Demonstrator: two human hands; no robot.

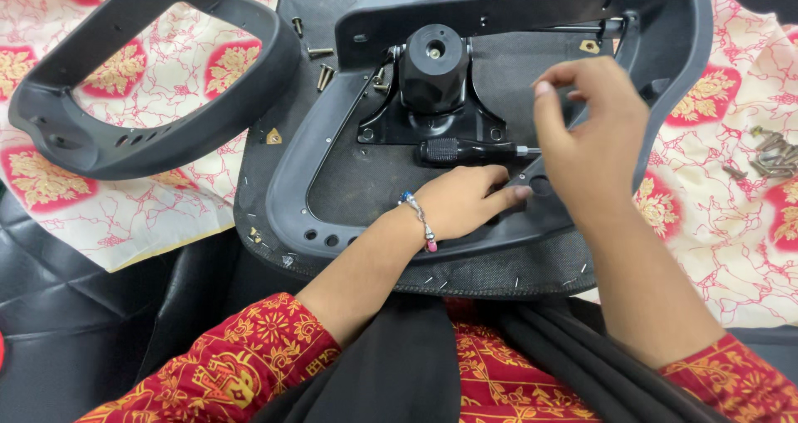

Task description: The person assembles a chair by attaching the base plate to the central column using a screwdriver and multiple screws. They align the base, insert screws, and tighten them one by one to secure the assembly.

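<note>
Left hand [461,203]: resting palm-down on the lower rail of the black armrest frame [316,153], fingers loosely curled toward a hole in the rail; holding nothing that shows.
Right hand [586,132]: hovering just above the same spot, fingers bent and half open; whether anything small sits pinched in them cannot be told.
Armrest frame: lying on the upturned seat base [349,186], around the black mechanism plate [432,99].
Doing it well: probably best to steady the rail with the left hand and line up the hole squarely — no tilt.
Screwdriver [470,150]: lying on the seat base, just beside the left hand.
Around: second armrest [141,115] on the patterned cloth [723,223]; loose screws [320,66] near the frame's top left, more screws [769,153] at far right.
In the way: right hand covering the hole — view blocked.
</note>
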